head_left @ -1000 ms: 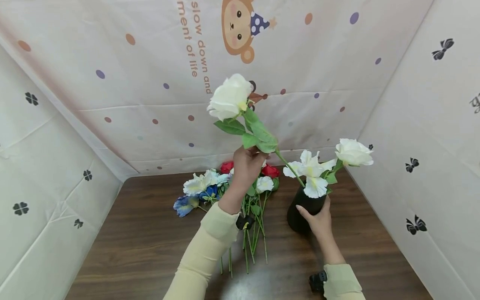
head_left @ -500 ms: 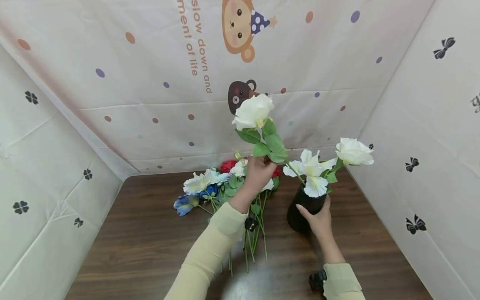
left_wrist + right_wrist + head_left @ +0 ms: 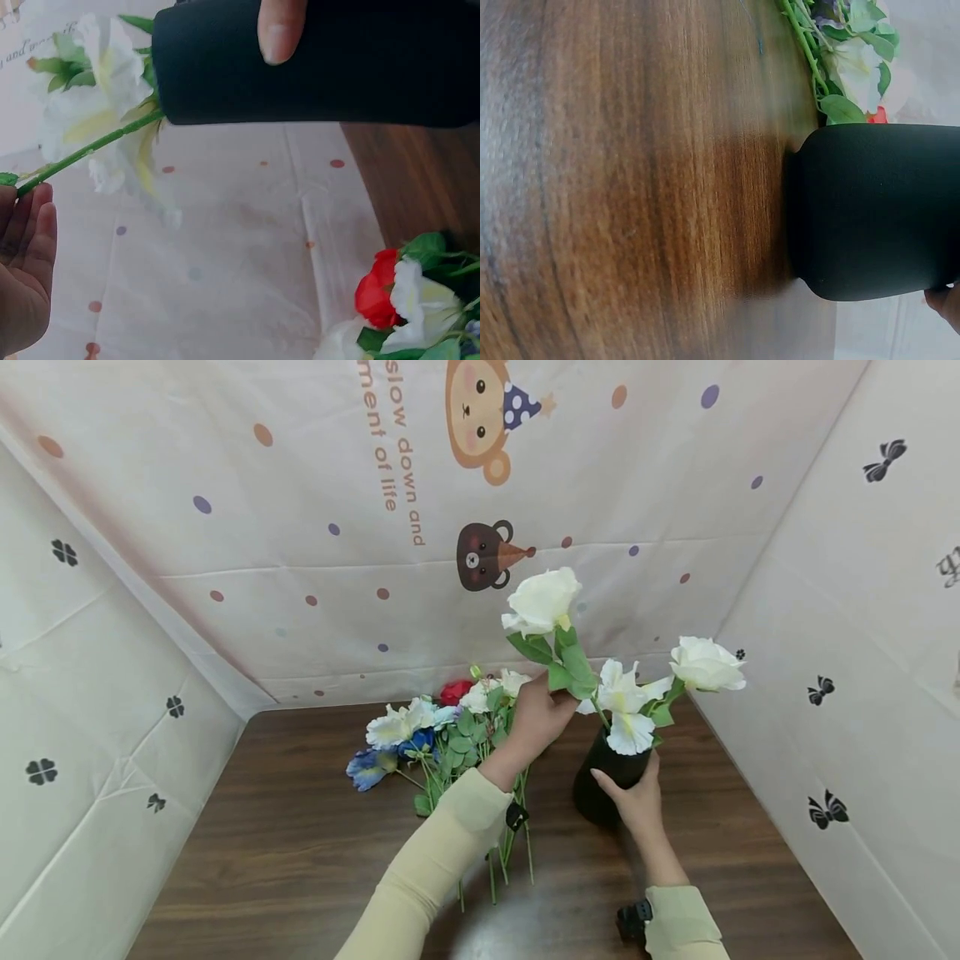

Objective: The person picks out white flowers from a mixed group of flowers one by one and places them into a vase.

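White rose (image 3: 543, 602) pinched in my left hand (image 3: 538, 718), right hand (image 3: 637, 797) grips vase (image 3: 600, 781); stem (image 3: 90, 154) at rim (image 3: 160, 67). Iris (image 3: 622, 693), second rose (image 3: 707, 665) in; bunch (image 3: 461, 742) unplaced.

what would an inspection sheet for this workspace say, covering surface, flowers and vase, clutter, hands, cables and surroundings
Surface: brown wood-grain table, light reflecting on its near side.
Flowers and vase: black vase holds a white rose and a frilly white bloom; the held rose has its stem reaching the vase's mouth.
Clutter: loose flowers, red, white and blue among them, piled left of the vase.
Hands: left hand pinches the held rose's stem; right hand grips the vase; black devices at both wrists.
Cables: nothing seen.
Surroundings: pale sheets behind and at both sides, printed with bears, dots, clovers and bows.
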`<state>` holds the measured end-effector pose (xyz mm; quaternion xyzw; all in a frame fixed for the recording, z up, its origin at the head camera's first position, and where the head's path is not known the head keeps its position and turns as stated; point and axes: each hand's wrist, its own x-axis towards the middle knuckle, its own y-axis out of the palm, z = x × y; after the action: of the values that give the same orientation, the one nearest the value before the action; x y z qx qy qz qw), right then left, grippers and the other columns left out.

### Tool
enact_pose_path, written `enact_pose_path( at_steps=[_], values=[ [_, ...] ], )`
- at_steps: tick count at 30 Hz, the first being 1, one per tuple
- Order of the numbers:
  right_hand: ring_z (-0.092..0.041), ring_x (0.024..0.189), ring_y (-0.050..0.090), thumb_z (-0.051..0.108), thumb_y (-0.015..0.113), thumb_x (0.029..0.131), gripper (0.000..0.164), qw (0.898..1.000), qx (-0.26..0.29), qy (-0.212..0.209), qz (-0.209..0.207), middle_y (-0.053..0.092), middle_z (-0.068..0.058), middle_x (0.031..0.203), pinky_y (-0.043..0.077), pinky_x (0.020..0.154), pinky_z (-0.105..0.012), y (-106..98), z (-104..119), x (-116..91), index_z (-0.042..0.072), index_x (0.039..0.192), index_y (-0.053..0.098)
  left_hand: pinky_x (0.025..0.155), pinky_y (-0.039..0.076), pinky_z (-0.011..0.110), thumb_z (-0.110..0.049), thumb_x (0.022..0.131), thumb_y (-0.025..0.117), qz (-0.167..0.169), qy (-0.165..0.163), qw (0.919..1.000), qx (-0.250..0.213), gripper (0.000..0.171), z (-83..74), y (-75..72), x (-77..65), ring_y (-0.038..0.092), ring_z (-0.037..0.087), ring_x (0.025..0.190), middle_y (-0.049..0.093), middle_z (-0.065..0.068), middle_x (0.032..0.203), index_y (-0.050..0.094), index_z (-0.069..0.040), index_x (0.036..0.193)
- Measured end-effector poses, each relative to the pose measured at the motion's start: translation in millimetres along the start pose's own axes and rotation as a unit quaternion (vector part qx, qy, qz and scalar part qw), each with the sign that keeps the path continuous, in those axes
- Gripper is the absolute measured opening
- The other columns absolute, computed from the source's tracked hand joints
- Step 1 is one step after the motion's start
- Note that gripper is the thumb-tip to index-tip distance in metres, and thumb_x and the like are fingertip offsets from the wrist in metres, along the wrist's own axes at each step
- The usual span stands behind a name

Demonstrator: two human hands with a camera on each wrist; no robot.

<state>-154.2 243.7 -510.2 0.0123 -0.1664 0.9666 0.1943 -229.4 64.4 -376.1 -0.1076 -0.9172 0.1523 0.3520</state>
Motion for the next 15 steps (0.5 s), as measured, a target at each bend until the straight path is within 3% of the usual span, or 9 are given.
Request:
enact_pose_path(
  at_steps=[8, 15],
  values=[
    [-0.046, 0.154, 0.025, 0.017, 0.079, 0.089, 0.106, 1.0, 0.0, -0.004, -0.004, 0.023, -0.026, 0.167, 0.024, 0.122, -0.066, 1, -1, -1, 0.01, 0.165, 0.005, 0.067, 0.048, 0.016, -0.007, 0.097, 0.065, 0.017, -0.083, 0.9964, -0.007, 0.012, -1.7, 14.5, -6.4, 0.068, 0.024, 0.071, 0.075, 0.018, 0.086, 0.075, 0.001, 0.099],
    [-0.046, 0.154, 0.024, 0.021, 0.079, 0.089, 0.108, 1.0, -0.007, 0.012, 0.002, 0.021, -0.027, 0.168, 0.023, 0.123, -0.067, 0, 0, 1, 0.01, 0.165, 0.002, 0.075, 0.054, 0.014, -0.009, 0.097, 0.067, 0.005, -0.092, 0.9955, -0.022, 0.012, -0.3, 23.4, -9.5, 0.074, 0.028, 0.088, 0.077, 0.016, 0.099, 0.075, 0.0, 0.101]
  ],
)
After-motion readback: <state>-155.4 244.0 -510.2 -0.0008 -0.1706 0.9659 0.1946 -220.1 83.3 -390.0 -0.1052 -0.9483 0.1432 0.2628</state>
